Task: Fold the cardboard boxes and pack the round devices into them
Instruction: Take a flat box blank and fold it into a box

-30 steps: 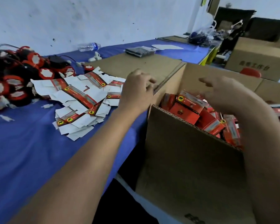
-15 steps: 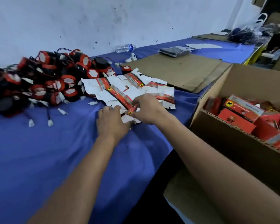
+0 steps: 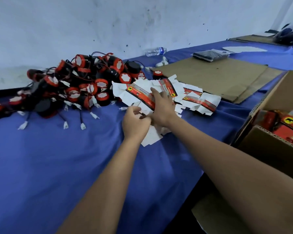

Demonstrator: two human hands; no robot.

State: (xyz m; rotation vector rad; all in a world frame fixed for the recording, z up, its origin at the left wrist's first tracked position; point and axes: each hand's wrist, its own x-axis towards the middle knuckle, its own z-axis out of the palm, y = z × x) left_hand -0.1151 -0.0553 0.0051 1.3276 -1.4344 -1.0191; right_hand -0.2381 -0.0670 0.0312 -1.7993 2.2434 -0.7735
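head view: both hands have left the carton (image 3: 267,144) for the blanks (image 3: 161,96), left hand (image 3: 135,122) pinching one's edge, right hand (image 3: 161,108) flat just beyond, devices (image 3: 85,85) farther left, so folding starts next.

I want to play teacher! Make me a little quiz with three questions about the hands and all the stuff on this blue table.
1. True or false: the round devices lie in a heap to the left of the flat box blanks.
2. What are the left hand and right hand working on? A) the water bottle B) a flat box blank C) the brown carton
3. Fill in: the finished red boxes sit inside the ____.

Key
1. True
2. B
3. brown carton
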